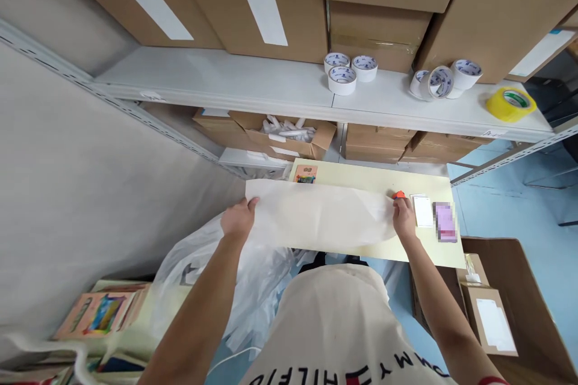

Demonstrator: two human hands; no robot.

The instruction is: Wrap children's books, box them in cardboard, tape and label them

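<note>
A wide white translucent sheet [323,213], perhaps thin plastic or foam, is stretched between my two hands above a pale yellow table [361,174]. My left hand [239,218] pinches its upper left corner, thumb on top. At the other end, my right hand [403,216] grips the right edge with closed fingers. Just behind the right hand lies a small red object [399,195], partly covered. White cards [423,211] and a blurred purple item [445,221] lie to its right. A colourful booklet [306,174] shows beyond the sheet's far edge.
A grey shelf [217,75] holds cardboard boxes [280,0], white tape rolls [342,79] and a yellow tape roll [510,104]. Clear plastic bags [257,283] hang at the table's left. Stacked books [102,313] stand lower left; a large open carton [519,289] holds boxes lower right.
</note>
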